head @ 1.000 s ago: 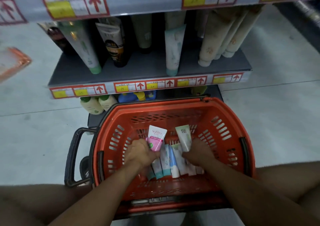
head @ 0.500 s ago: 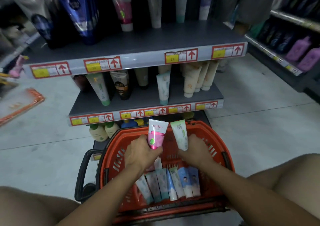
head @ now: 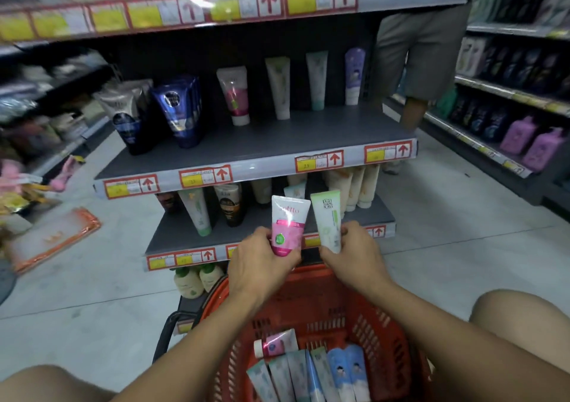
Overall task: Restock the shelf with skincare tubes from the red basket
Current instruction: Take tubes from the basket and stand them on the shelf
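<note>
While above red basket (head: 308, 303), left hand (head: 262, 265) grip clenches pink tube (head: 288, 225) — right hand (head: 354, 256) grip, green tube (head: 328, 219).

basket (head: 385, 333): nearest, below shelf unit, tubes (head: 308, 377) lying side by side in it
left hand (head: 262, 265): above basket, holds one tube (head: 288, 225) upright
right hand (head: 354, 256): just right, another tube (head: 329, 219)
shelf (head: 262, 145): behind hands, standing tubes
</note>
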### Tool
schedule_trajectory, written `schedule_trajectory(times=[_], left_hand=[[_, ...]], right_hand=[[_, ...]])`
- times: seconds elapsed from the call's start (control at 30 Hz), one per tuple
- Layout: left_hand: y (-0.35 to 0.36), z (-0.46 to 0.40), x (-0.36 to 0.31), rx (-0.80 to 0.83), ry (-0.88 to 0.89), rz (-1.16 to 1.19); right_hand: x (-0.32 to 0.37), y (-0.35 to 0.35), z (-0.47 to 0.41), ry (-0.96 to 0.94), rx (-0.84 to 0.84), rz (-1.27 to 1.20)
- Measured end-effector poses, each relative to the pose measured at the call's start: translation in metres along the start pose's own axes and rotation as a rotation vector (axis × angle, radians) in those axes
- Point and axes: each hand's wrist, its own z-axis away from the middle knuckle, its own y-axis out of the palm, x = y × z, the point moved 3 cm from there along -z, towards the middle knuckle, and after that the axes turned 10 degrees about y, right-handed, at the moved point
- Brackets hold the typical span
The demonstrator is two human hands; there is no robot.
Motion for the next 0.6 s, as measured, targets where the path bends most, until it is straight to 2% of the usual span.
schedule_trajectory(times=[0.27, 0.6], left_hand=[[-0.035, -0.039, -0.027, -0.184, 0.04, 0.054], [-0.074, -0.102, -0.04, -0.34, 0.082, 0.067]], right_hand=[[0.054, -0.037, -0.031, -0.106, -0.097, -0.046], [0.118, -0.057, -0.082, -0.223, -0.146, -0.135]])
